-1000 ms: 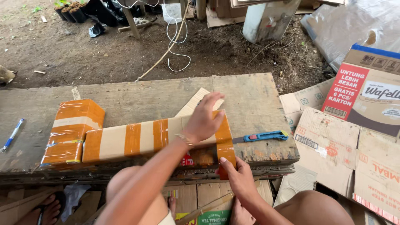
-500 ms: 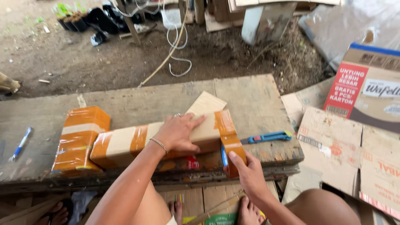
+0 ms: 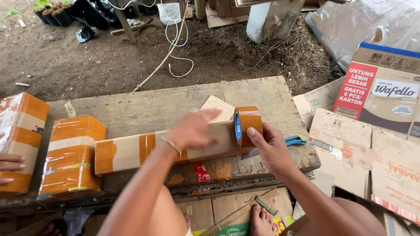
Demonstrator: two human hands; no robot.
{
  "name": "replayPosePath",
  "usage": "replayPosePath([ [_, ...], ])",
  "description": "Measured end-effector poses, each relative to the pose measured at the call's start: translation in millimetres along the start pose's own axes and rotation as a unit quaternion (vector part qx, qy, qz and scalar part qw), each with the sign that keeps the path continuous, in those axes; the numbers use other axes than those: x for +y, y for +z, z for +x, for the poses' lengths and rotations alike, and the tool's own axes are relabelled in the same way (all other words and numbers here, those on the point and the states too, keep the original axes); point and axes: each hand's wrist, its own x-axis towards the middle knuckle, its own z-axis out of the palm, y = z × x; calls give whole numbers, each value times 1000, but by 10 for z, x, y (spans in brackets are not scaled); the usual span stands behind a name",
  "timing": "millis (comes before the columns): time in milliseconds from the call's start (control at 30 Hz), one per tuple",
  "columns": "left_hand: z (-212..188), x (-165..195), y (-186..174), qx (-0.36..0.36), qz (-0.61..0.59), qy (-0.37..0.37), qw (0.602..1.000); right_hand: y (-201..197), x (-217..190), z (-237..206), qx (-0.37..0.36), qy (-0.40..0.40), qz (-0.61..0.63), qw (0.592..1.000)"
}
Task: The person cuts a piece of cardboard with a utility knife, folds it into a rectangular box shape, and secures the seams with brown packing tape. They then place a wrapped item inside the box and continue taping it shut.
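Your left hand (image 3: 192,130) lies flat, fingers spread, pressing down on top of the long cardboard box banded with brown packing tape (image 3: 166,146). Your right hand (image 3: 270,146) is closed around the roll of brown packing tape (image 3: 247,125), thumb up against its face, holding it upright at the box's right end.

Change noted: half a second ago your right hand was low at the box's near right corner with no roll showing in it; now it is up at the end face with the roll raised clear above the box top. Your left hand has slid rightward along the box. The box itself sits squarer to the bench edge than it did a second ago.

Reading: the roll looks to be at the end of the box for another band, with your left hand as the hold-down. Whether a strip is already drawn off the roll and stuck down, I cannot tell; your left hand covers that spot.

The box lies lengthwise along the near edge of the weathered wooden plank table (image 3: 144,107). A blue utility knife (image 3: 295,140) rests just right of your right hand. Two shorter taped cartons (image 3: 72,153) stand at the left; another person's fingers (image 3: 9,165) touch the far one.
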Motion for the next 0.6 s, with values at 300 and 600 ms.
replayPosePath([
  [300,-526,846,430,127,162,-51,977,153,167,-221,23,-8,43,999],
  [600,-1016,1052,425,87,155,-56,983,462,60,-744,30,-6,68,997],
])
